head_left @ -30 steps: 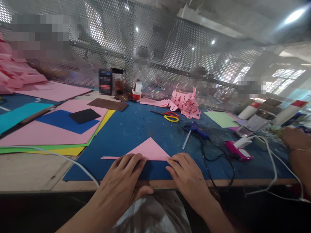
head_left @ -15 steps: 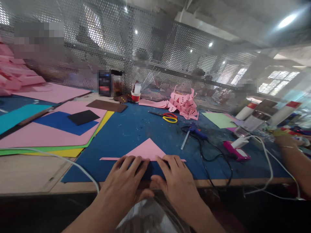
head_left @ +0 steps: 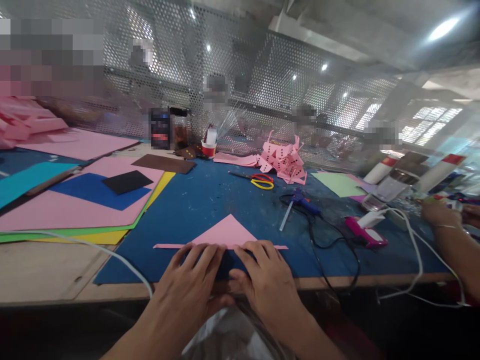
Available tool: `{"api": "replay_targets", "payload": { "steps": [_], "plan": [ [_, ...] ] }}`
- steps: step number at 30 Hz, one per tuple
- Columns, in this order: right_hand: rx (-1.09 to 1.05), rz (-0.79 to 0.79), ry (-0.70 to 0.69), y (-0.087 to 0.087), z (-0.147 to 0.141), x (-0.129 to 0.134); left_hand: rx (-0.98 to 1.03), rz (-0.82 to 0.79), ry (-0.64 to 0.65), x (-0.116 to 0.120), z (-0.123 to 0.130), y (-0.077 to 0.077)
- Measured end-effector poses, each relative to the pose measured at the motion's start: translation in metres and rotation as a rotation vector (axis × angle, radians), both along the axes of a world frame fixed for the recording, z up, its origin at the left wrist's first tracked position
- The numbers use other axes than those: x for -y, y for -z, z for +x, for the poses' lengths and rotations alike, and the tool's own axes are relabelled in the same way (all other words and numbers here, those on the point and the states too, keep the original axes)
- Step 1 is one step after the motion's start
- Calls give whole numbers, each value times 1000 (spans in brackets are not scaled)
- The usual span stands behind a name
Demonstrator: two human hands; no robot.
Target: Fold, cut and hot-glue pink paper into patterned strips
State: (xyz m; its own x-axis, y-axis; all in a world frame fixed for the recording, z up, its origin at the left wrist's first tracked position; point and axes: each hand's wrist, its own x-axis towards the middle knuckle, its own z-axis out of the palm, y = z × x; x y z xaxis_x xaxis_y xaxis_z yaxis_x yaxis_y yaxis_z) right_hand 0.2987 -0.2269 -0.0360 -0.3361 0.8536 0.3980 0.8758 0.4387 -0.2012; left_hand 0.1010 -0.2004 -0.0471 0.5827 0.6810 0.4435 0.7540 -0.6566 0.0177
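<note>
Both hands are working side by side at the bottom edge of the pink paper triangle (head_left: pixel 227 230): the left hand (head_left: pixel 191 280) is pressing with its fingers stretched and loosely curved, its thumb standing well away, and the right hand (head_left: pixel 268 280) is doing much the same, neither one closing around anything. And here's the change: a second ago that right hand was sitting out by the triangle's right corner, but now it is resting close beside the left, and the right end of the narrow pink strip (head_left: pixel 168 246) is showing past its fingers; the left hand is holding nearly the same spot. The paper is lying on the blue mat (head_left: pixel 202 200), near its front edge, point facing away. Farther out, the scissors (head_left: pixel 262 181) and glue gun (head_left: pixel 303 202) are staying put, stacked sheets (head_left: pixel 82 212) are lying to the left, and at far right a co-worker's forearm (head_left: pixel 457 250) is reaching in.
</note>
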Motion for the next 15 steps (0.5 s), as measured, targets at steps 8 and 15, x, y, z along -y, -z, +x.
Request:
{"api": "replay_targets", "payload": {
  "steps": [8, 15],
  "plan": [
    [-50, 44, 38, 3, 10, 2, -16, 18, 21, -2, -8, 2],
    [-61, 121, 61, 7, 30, 6, -1, 24, 23, -3, -14, 4]
  ]
}}
